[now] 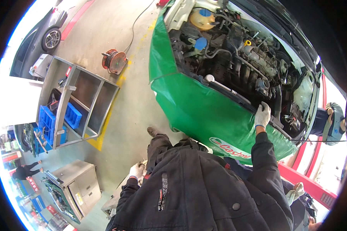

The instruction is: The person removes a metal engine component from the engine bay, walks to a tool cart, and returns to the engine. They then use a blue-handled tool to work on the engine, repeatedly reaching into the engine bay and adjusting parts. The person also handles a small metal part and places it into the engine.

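Observation:
My right hand (262,115), in a pale knit glove, rests on the front edge of the open engine bay, its fingers stretched toward the engine (254,61). A green fender cover (196,111) drapes over the car's front beneath that arm. Low on my left side, my left hand (137,170), gloved too, has its fingers curled in beside a light grey surface; what they hold, if anything, is too small to make out. A long metal wrench (221,85) with a round pale end lies along the front edge of the bay, left of my right hand.
A metal shelf cart (92,100) with blue trays stands to the left, a tool cabinet (83,188) nearer. A cable reel (114,61) sits on the floor, its cable running back. Another person (333,123) is at the far right; another gloved hand (295,193) shows at lower right.

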`<state>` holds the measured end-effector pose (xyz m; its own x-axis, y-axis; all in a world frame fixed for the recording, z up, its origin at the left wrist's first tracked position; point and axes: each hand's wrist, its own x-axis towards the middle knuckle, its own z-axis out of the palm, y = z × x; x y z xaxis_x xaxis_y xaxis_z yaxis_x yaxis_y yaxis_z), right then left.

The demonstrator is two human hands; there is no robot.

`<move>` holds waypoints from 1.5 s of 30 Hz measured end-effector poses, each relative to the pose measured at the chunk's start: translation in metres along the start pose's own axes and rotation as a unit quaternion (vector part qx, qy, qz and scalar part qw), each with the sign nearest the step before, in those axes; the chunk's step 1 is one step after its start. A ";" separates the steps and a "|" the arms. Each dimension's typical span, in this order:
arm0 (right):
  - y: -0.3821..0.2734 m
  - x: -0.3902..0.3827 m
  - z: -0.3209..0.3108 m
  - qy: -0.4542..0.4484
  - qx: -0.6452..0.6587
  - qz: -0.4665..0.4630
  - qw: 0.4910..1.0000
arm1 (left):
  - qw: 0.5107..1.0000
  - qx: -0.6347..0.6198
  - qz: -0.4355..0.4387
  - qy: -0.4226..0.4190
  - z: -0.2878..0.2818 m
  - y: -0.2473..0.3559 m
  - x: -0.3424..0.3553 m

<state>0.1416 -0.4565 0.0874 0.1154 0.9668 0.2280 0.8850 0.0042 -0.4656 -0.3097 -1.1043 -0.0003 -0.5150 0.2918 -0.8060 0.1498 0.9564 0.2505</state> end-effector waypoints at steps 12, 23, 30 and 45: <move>-0.175 -0.322 -0.013 -0.514 -0.016 -0.009 0.857 | 0.989 0.075 0.055 -0.117 -0.107 -0.076 0.050; -0.353 -0.321 0.125 -0.638 0.002 -0.036 0.769 | 0.983 -0.153 -0.068 -0.071 -0.137 -0.184 0.049; -0.512 -0.333 0.215 -0.706 -0.013 -0.161 0.690 | 0.942 -0.288 -0.172 -0.017 -0.119 -0.229 0.003; -0.702 -0.315 0.432 -0.767 -0.176 -0.397 0.472 | 0.833 -0.495 -0.248 0.002 -0.104 -0.168 0.001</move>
<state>-0.7107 -0.6539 -0.0270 -0.5398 -0.2560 -0.8019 0.4254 0.7391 -0.5223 -0.4229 -1.2651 0.0121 -0.3092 -0.1392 -0.9407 -0.8503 0.4834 0.2080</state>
